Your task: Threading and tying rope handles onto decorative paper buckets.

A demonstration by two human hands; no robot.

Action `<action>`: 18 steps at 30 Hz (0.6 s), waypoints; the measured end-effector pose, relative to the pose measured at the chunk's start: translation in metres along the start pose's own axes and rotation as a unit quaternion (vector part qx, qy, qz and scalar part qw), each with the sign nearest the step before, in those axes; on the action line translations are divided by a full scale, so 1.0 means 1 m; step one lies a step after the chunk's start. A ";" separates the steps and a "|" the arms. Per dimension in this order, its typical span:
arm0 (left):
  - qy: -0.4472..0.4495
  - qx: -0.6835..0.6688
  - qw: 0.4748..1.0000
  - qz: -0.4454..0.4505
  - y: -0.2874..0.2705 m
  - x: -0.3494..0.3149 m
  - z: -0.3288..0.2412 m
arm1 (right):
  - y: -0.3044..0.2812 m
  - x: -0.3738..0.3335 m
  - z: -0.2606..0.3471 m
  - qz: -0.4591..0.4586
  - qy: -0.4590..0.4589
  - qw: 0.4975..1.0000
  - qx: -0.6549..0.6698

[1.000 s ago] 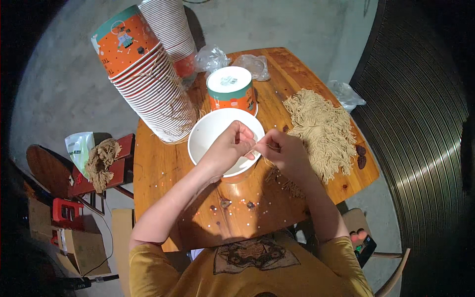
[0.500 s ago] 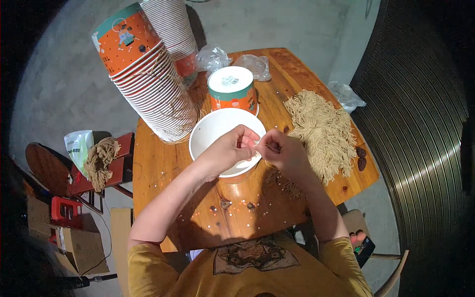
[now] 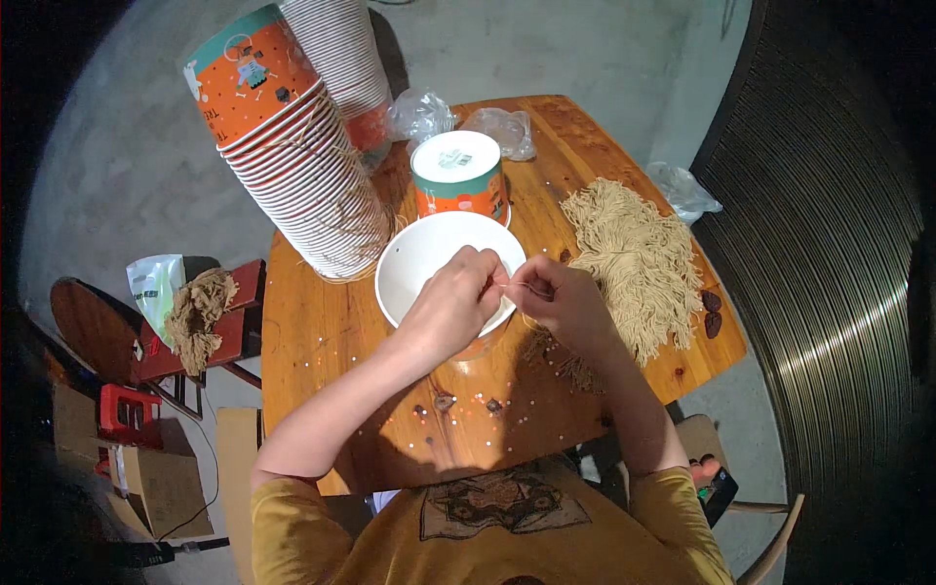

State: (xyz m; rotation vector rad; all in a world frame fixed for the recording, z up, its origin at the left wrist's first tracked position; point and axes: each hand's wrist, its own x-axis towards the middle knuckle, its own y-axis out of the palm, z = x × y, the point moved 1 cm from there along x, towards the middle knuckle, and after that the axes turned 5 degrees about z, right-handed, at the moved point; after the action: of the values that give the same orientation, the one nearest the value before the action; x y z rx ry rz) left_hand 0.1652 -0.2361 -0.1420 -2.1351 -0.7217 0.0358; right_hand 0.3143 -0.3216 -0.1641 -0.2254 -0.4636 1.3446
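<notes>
An open paper bucket (image 3: 414, 255) with a white inside stands before me on the wooden table, a small hole in its wall at the left. Over its right side my left hand (image 3: 450, 300) pinches a thin string (image 3: 506, 284), fingertips close together. My right hand (image 3: 564, 304) is closed on the same string, just right of the rim. Whether the string passes through the bucket wall is hidden by my fingers. Beyond the bucket sits an upside-down orange and green paper bucket (image 3: 458, 185). Right of my right hand lies a heap of beige cut strings (image 3: 634, 263).
A tall, leaning stack of paper buckets (image 3: 302, 185) rises at the table's left, another stack (image 3: 341, 58) behind it. Clear plastic bags (image 3: 502, 132) lie at the back. Small white bits and dark specks dot the near tabletop (image 3: 390, 448). A red stool (image 3: 210, 341) stands left.
My left hand has turned palm down and its spread fingers have closed in toward the right hand. The right hand has barely moved.
</notes>
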 end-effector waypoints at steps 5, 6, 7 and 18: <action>0.014 0.050 0.998 -0.036 0.002 -0.002 0.000 | 0.001 -0.001 0.006 -0.005 0.007 1.000 -0.001; 0.021 0.076 0.996 -0.048 0.001 -0.002 -0.001 | 0.001 -0.001 0.006 -0.006 0.007 1.000 -0.001; 0.022 0.077 0.996 -0.049 0.001 -0.002 -0.003 | 0.000 -0.001 0.006 -0.008 0.000 1.000 -0.007; -0.055 -0.097 0.994 -0.016 0.002 0.000 -0.001 | 0.003 -0.002 0.002 -0.020 -0.029 0.999 0.024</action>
State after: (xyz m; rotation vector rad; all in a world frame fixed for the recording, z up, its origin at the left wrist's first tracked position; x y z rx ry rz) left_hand 0.1663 -0.2379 -0.1424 -2.3198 -0.8546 0.0690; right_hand 0.3108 -0.3235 -0.1643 -0.1383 -0.4818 1.3244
